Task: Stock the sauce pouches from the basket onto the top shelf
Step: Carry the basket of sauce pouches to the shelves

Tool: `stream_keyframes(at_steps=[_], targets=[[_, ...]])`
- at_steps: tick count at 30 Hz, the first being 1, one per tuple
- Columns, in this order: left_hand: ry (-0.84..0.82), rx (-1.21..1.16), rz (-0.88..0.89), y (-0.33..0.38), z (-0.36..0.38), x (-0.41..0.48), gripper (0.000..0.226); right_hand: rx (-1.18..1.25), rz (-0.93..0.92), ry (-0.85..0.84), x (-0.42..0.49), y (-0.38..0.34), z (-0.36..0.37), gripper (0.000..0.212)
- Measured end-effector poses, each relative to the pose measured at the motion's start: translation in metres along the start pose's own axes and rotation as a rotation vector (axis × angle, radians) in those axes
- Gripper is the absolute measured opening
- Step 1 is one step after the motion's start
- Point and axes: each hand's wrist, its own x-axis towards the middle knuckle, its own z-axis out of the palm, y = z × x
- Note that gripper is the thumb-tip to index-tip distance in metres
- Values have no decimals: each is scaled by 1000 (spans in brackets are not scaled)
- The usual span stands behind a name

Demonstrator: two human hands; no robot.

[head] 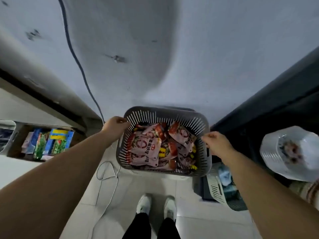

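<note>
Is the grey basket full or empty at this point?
Largely full. The grey basket holds a heap of pink sauce pouches covering its bottom, below the rim. The left hand and right hand grip its rim.

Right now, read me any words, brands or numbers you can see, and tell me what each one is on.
Sauce pouches in the basket: large red characters and a small red logo, upside down and too blurred to read.
Packets in the box on the left: a yellow label band, print too small to read.
Plastic-wrapped pack on the right: no legible text.
Nothing in view can be quoted for certain.
</note>
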Motion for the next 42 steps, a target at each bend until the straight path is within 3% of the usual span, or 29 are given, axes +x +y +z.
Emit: stream_keyframes(at_steps=[2,4,7,11,15,18,26,33,37,42], targets=[[108,-18,-2,-6,6,10,29,-221,-2,69,11,9,5,19],[180,-2,-54,-16,10,18,35,-274,45,152,19,20,8,18],[171,-24,-164,-30,17,24,49,-225,89,202,30,33,14,22],[122,-33,-165,-41,31,27,17,-108,104,132,44,47,27,28],[172,-90,-164,-47,41,27,26,162,127,202,53,55,40,21],[117,-133,-184,-50,44,31,36,297,151,206,56,56,47,18],[48,-129,-173,-50,40,23,46,130,134,241,61,55,47,48],[89,-179,-217,-46,19,-17,52,146,67,236,37,36,29,34],[200,-269,-254,-50,1,-62,46,133,-6,185,11,11,16,26],[251,-432,-360,-67,-30,-134,15,94,-61,59,-31,-23,5,30]])
